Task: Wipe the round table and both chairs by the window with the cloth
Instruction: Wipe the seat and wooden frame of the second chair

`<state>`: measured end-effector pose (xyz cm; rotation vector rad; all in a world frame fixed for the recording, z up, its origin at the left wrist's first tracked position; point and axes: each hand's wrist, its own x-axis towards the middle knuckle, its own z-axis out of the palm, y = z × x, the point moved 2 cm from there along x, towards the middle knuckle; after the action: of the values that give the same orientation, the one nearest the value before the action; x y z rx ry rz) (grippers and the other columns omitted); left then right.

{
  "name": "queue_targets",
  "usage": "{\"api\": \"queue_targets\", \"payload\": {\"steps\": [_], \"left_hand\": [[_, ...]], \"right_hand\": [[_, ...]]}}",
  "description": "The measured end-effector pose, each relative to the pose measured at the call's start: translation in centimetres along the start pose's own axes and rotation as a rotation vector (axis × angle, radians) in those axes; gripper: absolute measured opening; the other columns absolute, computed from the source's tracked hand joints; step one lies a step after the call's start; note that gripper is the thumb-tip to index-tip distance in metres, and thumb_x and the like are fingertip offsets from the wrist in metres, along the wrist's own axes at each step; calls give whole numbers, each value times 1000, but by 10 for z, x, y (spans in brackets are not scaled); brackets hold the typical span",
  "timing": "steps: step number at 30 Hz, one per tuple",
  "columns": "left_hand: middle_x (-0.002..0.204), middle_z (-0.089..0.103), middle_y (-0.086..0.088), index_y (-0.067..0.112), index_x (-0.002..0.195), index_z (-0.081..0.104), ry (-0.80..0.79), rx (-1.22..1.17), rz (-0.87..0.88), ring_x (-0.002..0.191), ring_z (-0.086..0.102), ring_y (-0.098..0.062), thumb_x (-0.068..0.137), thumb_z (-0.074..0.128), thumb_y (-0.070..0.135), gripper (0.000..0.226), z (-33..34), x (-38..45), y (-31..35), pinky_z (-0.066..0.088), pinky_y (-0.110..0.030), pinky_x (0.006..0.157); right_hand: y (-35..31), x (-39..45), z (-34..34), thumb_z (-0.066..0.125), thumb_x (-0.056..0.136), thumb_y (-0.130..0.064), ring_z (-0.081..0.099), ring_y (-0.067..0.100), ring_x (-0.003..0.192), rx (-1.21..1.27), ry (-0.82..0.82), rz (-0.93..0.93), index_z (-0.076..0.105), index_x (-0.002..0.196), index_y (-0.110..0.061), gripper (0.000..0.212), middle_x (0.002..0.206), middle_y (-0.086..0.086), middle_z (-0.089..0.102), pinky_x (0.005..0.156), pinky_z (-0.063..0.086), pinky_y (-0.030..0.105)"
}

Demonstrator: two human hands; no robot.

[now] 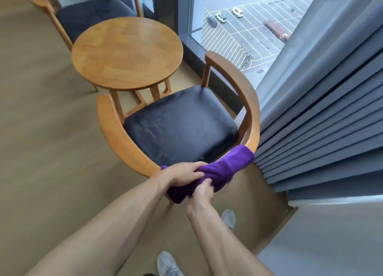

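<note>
Purple cloth (226, 171): draped over near chair backrest (124, 143)
left hand (184, 173): arm extended, fingers curled onto cloth
right hand (202, 192): pinching cloth underneath

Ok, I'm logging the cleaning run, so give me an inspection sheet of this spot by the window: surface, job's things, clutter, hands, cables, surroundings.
Surface: round wooden table, top bare, nothing on it.
Job's things: purple cloth draped over the curved back rail of the near chair; far chair beyond the table, untouched.
Clutter: nothing seen.
Hands: left hand grips the cloth on the rail; right hand pinches the cloth from below.
Cables: nothing seen.
Surroundings: window right of the table, overlooking a car park; grey curtain beside the near chair; tan floor; grey shoes below.
</note>
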<state>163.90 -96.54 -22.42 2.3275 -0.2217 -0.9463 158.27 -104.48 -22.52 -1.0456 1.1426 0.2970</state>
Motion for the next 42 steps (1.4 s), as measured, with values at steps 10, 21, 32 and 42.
{"api": "queue_targets", "payload": {"steps": [10,21,32,42], "left_hand": [[156,40,6,35,141,53,413,431,-199,153,11,-14,89,41,25,54,18,-41,-53,-4,-51,123],[134,56,-24,-3,136,47,1253,-1256,-1042,125,53,-39,98,56,37,56,90,-28,-11,43,-41,97],[120,58,-20,-1,121,53,1573,-1217,-1056,114,54,-35,103,47,32,38,56,0,-40,43,-46,96],[113,63,-19,2,114,49,1340,-867,-970,106,59,-36,103,46,41,41,-39,-30,-143,41,-39,83]], "right_hand": [[-34,-27,9,52,85,-4,68,32,96,-1219,-430,-514,73,99,-8,25,97,15,72,90,54,42],[-36,25,63,27,103,-36,60,31,107,-2195,-814,-1011,53,110,-13,36,115,11,62,81,47,41],[-4,42,113,40,99,-45,56,30,101,-1743,-1090,-541,51,94,-17,31,110,12,62,87,43,37],[41,38,221,38,101,-44,59,34,101,-1466,-855,-612,48,109,-2,44,108,16,61,82,44,37]]}}
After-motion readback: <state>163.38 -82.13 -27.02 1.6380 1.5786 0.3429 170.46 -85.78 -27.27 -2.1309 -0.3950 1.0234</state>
